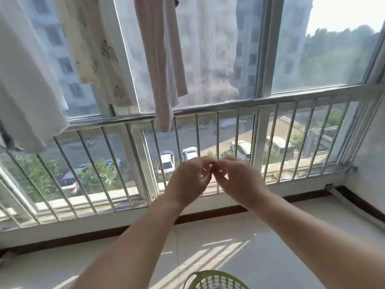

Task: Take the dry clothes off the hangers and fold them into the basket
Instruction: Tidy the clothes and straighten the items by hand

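Balcony floor is pale tile (62,265), glossy, with stripes of sunlight just below and between the forearms. Both arms reach forward. Left hand (190,180) and right hand (239,179) meet at the fingertips, fingers curled in toward each other; can't tell if they're pinching anything, nothing visible between them. Right behind the hands is a metal railing (216,109) with vertical bars in front of big windows, parked cars and trees down below.

Clothes hang well above and to the left of the hands: a pinkish garment (160,65) closest, a floral one (98,53) further left, then a white one (27,84) at the far edge. Green perforated basket (212,280) sits down below the hands, between the forearms, only its rim showing.
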`<act>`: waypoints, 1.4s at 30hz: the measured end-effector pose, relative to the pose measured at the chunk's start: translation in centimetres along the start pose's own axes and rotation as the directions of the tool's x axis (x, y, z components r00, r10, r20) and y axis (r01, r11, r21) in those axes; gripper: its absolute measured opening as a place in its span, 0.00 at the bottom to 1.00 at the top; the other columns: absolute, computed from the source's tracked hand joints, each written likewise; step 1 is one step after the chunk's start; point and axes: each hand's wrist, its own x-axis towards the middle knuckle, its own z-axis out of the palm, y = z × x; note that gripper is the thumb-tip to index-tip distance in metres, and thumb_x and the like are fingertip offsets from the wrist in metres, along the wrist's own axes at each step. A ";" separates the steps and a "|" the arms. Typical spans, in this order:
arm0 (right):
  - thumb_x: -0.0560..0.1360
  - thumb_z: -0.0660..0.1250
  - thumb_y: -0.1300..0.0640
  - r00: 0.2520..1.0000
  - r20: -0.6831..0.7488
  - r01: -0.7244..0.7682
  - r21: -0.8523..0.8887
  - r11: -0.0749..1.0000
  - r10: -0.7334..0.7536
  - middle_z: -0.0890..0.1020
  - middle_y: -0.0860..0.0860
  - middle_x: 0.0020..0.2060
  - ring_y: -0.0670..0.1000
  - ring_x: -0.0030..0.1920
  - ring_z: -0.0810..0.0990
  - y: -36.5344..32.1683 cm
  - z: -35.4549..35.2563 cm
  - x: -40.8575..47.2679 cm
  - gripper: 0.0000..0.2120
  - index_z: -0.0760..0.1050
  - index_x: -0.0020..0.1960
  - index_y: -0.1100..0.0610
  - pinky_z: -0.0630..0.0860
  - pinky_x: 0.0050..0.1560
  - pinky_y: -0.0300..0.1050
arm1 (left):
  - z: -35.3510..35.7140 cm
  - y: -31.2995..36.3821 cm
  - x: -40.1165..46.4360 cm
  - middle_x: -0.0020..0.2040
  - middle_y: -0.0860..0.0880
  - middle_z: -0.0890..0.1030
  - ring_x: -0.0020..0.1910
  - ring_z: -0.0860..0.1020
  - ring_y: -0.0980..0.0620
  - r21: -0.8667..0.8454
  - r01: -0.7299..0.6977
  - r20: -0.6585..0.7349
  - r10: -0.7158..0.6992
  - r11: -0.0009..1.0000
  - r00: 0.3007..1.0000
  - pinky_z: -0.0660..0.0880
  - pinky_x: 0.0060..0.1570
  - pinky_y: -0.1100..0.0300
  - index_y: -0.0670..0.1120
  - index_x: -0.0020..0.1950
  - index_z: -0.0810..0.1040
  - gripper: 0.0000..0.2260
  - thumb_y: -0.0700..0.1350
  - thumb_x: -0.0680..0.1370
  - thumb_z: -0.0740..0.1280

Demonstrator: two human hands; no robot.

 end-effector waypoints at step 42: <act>0.76 0.63 0.60 0.816 -0.542 0.024 -0.313 0.950 -0.199 0.76 0.59 0.60 0.59 0.60 0.75 -27.1 -34.4 28.2 0.16 0.73 0.63 0.62 0.71 0.56 0.46 | -36.8 14.6 25.0 0.50 0.41 0.79 0.47 0.77 0.46 -0.576 -0.341 -0.586 -0.085 0.743 0.806 0.71 0.40 0.58 0.50 0.44 0.70 0.11 0.43 0.80 0.51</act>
